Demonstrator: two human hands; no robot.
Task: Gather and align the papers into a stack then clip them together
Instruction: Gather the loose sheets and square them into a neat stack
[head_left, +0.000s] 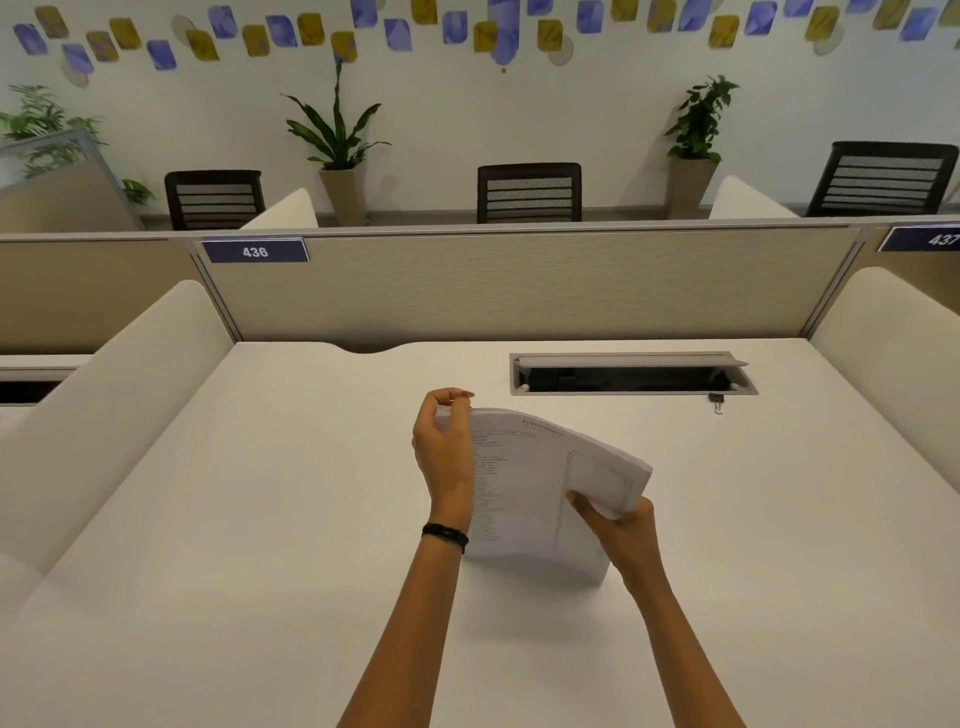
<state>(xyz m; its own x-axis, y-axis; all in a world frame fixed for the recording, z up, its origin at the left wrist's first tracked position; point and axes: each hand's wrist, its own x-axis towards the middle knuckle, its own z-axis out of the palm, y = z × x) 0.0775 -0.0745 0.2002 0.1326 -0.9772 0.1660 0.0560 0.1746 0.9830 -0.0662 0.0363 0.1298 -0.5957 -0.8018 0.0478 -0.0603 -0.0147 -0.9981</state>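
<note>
Paper stack (524, 483) held between both hands, lower edge down at the surface (260, 519). Left hand (444, 452) pinches its upper left corner; right hand (621, 530) grips its bent right edge, thumb on top. Binder clip (717, 402) lies well beyond the right hand.

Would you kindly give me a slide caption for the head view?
The left hand and right hand hold the paper stack at the desk; a binder clip lies nearby.

White desk (260, 519) across lower frame, open cable tray (631, 379) centre right, beige partition (519, 286) behind, plate 436 (254, 252) upper left, black chair (529, 192) top centre, potted plant (337, 135) left of it
</note>
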